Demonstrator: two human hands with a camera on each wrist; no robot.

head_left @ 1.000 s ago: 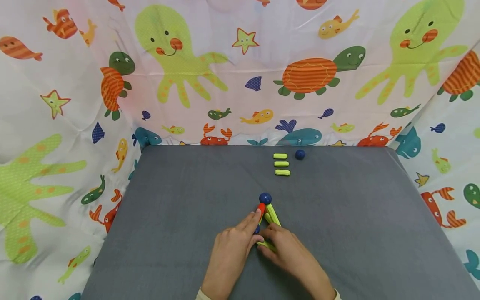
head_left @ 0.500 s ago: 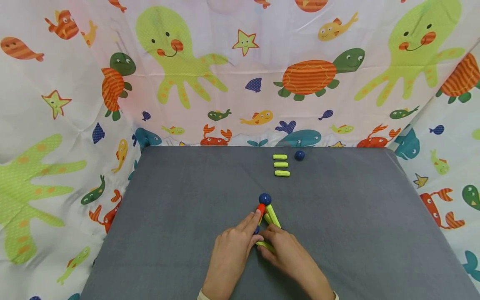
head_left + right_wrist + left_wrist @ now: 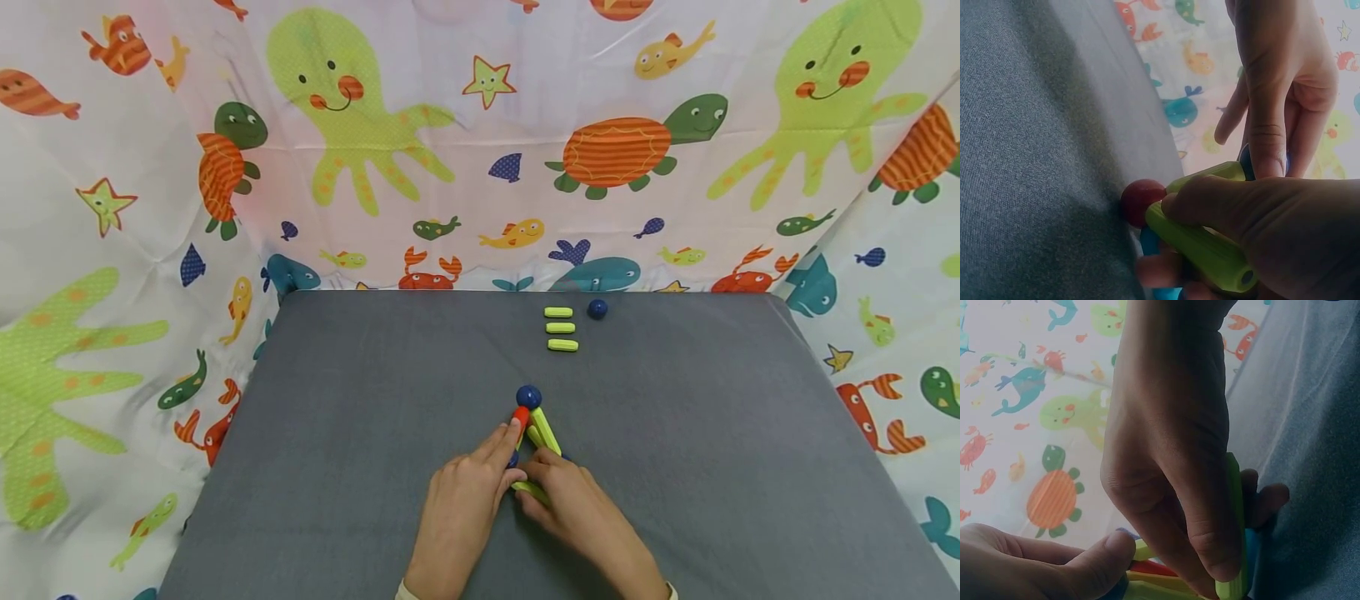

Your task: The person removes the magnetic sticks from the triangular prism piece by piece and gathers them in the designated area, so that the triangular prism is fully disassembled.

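One ball-and-stick assembly (image 3: 546,429), set on the bench (image 3: 360,433), largely masked by both hands; full outline and part count cannot be read. Landmark: far blue ball (image 3: 528,397), round, smooth, glossy, at the assembly's far end.

Yellow-green stick, faceted, straight: long axis runs from the far blue ball toward the person and slightly right, near end covered. Red piece (image 3: 521,415): just nearer than that ball, pointing toward the person and slightly left, mostly under fingertips.

Left hand (image 3: 467,487): nearer than the far blue ball, to its left; thumb and fingers pinch the near blue ball (image 3: 513,459), which is partly hidden.

Right hand (image 3: 581,496): nearer than the far blue ball, to its right; fingers closed together about a green stick (image 3: 1200,247), ribbed, dark round socket at one end, other end by a red ball (image 3: 1143,203). Teal piece (image 3: 1149,240) under these, dim and cut off by fingers.

Three loose sticks (image 3: 560,328), parallel, lying crosswise beyond the far blue ball; loose blue ball (image 3: 597,309) beyond, farther right.
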